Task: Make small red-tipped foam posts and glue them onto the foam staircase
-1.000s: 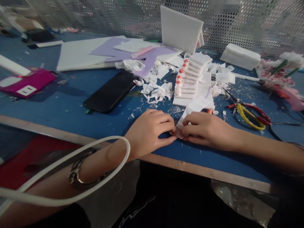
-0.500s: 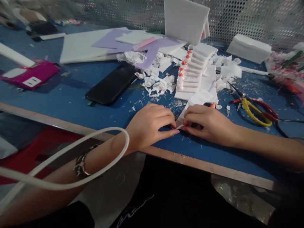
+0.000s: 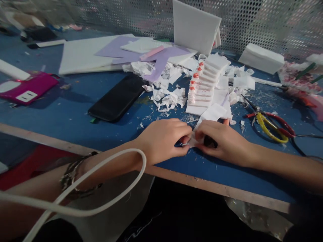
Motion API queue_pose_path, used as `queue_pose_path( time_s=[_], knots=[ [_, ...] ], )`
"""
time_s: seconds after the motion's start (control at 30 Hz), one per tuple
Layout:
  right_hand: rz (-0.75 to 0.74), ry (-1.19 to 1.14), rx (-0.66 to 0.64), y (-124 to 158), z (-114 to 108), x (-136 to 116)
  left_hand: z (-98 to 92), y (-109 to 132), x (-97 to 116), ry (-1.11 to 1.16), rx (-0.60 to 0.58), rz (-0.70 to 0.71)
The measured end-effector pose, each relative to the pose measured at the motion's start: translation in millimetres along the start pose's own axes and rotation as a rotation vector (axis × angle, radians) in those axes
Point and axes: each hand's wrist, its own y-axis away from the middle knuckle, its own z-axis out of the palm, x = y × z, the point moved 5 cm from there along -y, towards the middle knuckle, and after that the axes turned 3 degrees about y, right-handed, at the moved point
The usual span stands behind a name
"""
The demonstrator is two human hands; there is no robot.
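A strip of thin white paper [image 3: 211, 113] runs toward me from a stack of white pieces [image 3: 204, 82], whose left ends carry small red-orange bits. My right hand [image 3: 219, 141] pinches the strip close to its near end. Against it, my left hand [image 3: 165, 139] has thumb and fingers closed on the tip of the same paper. Both hands are low over the blue table, near its front edge. The fingertips partly hide the paper's end. Crumpled white scraps [image 3: 170, 99] lie just beyond my left hand.
Red-and-yellow-handled scissors [image 3: 274, 129] lie to the right. A black phone [image 3: 118, 97] is at left of centre, with a magenta object [image 3: 30, 87] farther left. Behind are white and purple sheets [image 3: 85, 53] and a standing white board [image 3: 195, 27]. A pale cable [image 3: 121, 153] loops over my left forearm.
My left fingers have curled more and moved slightly right, against the right fingertips on the paper. The camera view has shifted slightly, so the table appears lower.
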Motion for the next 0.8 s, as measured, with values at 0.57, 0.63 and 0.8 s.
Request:
queue_pose_path(
  time_s=[0.57, 0.63, 0.8],
  knots=[
    [-0.047, -0.053, -0.151, -7.6, -0.7, 0.3, -0.6, -33.6, -11.6, 0.035, -0.011, 0.753],
    [-0.043, -0.048, -0.185, -9.7, -0.9, -0.6, -0.1, -29.6, -13.6, 0.015, 0.033, 0.754],
    [-0.028, -0.002, -0.229, -14.1, -1.9, -2.5, -4.1, -27.0, -11.7, 0.008, 0.050, 0.761]
  ],
)
